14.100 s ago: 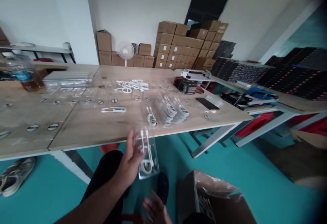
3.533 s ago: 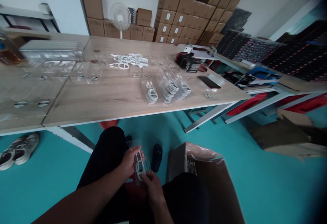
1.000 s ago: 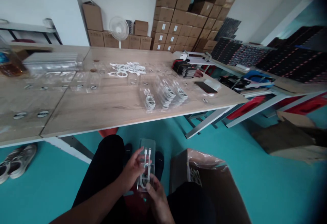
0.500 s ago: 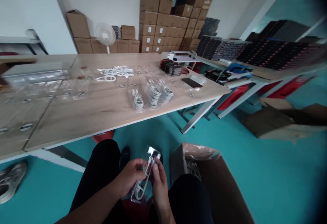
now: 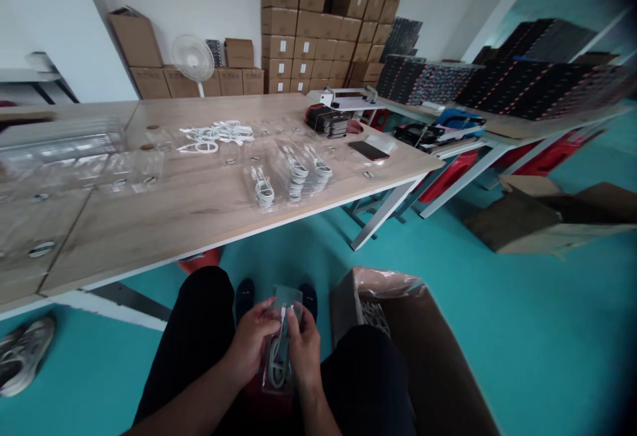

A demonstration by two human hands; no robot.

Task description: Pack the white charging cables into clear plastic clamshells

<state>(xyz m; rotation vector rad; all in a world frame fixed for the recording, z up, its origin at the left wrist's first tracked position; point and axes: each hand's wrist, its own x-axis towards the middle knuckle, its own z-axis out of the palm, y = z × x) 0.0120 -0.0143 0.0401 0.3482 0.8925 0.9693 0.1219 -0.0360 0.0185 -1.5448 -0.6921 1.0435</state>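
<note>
Pinched between both hands is a clear packet [image 5: 287,294] with a coiled white cable [image 5: 275,368] inside it. It is held low over the lap, in front of the knees and well below the table edge. The left hand [image 5: 253,340] is closed on the packet's left side, with the thumb laid across its front near the top. The right hand [image 5: 304,351] is closed on the right side, its fingers pressed against the plastic by the cable's plugs. The packet is kept roughly upright, its top end pointed away from the body, and the two plugs are seen near that end.

An open cardboard box [image 5: 428,350] is set on the teal floor just beside the right knee. A wooden table [image 5: 164,220] is placed ahead. On it a row of filled packets [image 5: 293,174] is laid near the front edge, a heap of loose cables [image 5: 213,135] is seen farther back, and empty packets [image 5: 104,169] are spread to the left. A dark phone [image 5: 368,150] is laid near the table's right end. Brown cartons [image 5: 318,31] are stacked against the far wall, with a white fan [image 5: 192,58] beside them.
</note>
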